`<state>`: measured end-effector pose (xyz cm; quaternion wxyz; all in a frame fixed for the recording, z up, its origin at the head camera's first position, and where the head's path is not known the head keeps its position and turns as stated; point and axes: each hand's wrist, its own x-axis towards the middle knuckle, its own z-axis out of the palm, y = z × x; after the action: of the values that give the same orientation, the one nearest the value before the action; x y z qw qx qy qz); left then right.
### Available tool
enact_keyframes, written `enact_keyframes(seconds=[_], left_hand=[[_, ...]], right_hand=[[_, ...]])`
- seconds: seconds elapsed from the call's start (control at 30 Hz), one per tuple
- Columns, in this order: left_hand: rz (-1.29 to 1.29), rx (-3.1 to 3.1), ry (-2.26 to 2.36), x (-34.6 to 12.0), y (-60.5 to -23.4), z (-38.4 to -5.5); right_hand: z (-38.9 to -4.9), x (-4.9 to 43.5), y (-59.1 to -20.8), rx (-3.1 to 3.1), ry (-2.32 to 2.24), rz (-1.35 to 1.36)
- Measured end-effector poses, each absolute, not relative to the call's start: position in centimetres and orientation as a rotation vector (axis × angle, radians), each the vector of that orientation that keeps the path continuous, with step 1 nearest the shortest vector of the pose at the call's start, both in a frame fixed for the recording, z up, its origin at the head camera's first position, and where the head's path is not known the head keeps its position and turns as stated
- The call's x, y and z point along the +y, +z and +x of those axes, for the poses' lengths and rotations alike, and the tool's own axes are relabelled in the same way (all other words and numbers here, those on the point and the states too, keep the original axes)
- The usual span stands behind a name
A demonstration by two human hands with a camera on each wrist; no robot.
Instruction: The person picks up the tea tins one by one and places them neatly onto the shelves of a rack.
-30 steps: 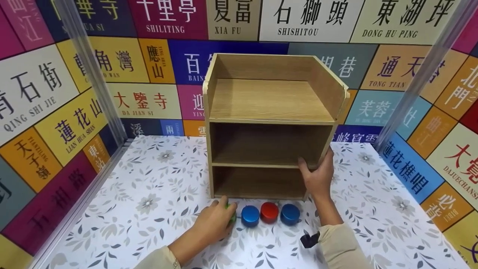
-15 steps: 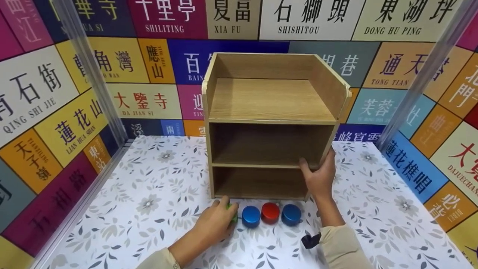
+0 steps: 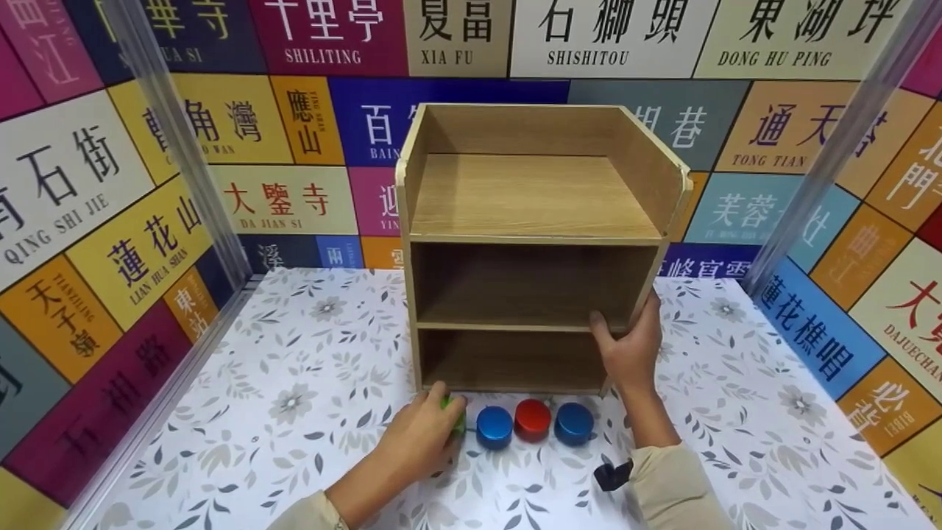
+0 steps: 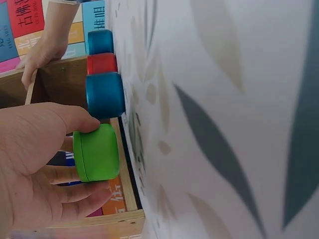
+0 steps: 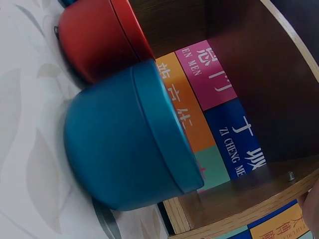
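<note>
In the left wrist view, a small green lidded tin (image 4: 99, 152) sits between the thumb and fingers of my left hand (image 3: 418, 436), which grips it in front of the shelf's lower left corner. My right hand (image 3: 631, 350) holds the right side panel of a wooden shelf unit (image 3: 533, 195), thumb on the inner front edge and fingers wrapped behind the panel. To the right of the green tin stand a blue tin (image 3: 494, 428), a red tin (image 3: 532, 419) and another blue tin (image 3: 574, 424), all upright in a row before the shelf.
Both lower compartments of the shelf unit are open at the front. A black clip-like piece (image 3: 612, 475) juts from the right sleeve (image 3: 678, 482). Under everything lies a leaf-patterned tablecloth (image 3: 294, 442). Panels with colourful lettering (image 3: 96, 169) enclose the left, back and right sides.
My left hand has shifted very slightly left and toward the shelf with the green tin. The right hand keeps its hold on the side panel, and the row of tins stays in place.
</note>
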<state>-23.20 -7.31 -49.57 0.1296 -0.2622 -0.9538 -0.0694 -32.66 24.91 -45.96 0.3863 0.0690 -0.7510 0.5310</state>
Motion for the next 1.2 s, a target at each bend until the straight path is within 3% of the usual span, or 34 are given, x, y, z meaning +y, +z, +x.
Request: enact_keyframes(seconds=[0.63, 1.2], left_hand=[[-0.791, -2.563, -0.285, -7.2, -46.0, -22.3], [-0.655, -2.623, -0.456, -7.2, -40.8, -22.1]], right_hand=[[-31.6, 24.2, -45.1, -1.867, 1.301, 0.169], [-31.7, 24.2, -45.0, -1.887, 1.336, 0.173]])
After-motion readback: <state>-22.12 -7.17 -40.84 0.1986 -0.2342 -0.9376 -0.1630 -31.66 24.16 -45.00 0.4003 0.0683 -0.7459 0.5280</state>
